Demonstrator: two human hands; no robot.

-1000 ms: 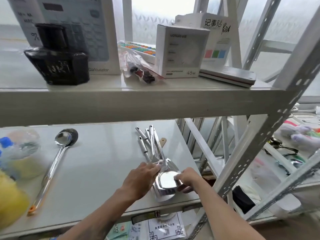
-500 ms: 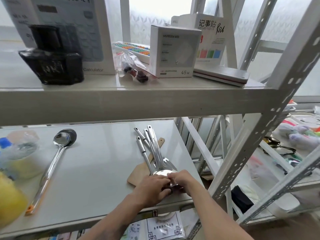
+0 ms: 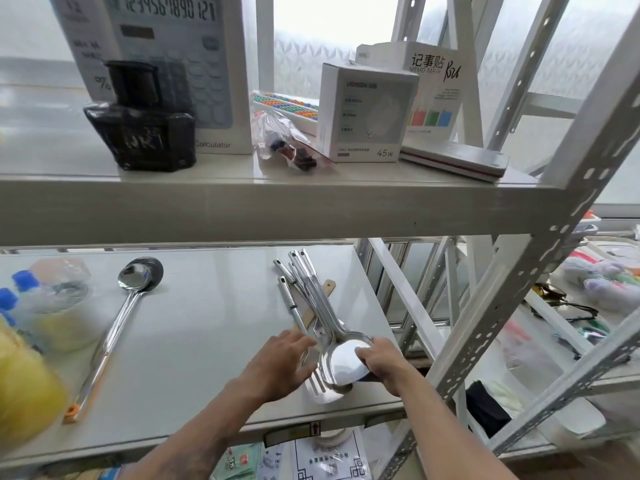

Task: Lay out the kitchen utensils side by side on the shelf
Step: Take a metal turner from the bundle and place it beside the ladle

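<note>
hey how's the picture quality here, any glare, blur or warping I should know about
Head view: the window behind the upper shelf is blown out white; glare whitens the ladle bowl under the right hand; the yellow object at left is blurred; wide-angle warping slants the shelf posts.

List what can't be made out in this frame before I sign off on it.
- Utensil pile, head view: handles overlap, so their count is unclear.
- Utensil heads under the left hand and right hand: covered.
- Wooden spatula: mostly buried under the metal handles.
- Yellow object, left edge: blurred and cut off.
- Bottles: blurred.
</note>
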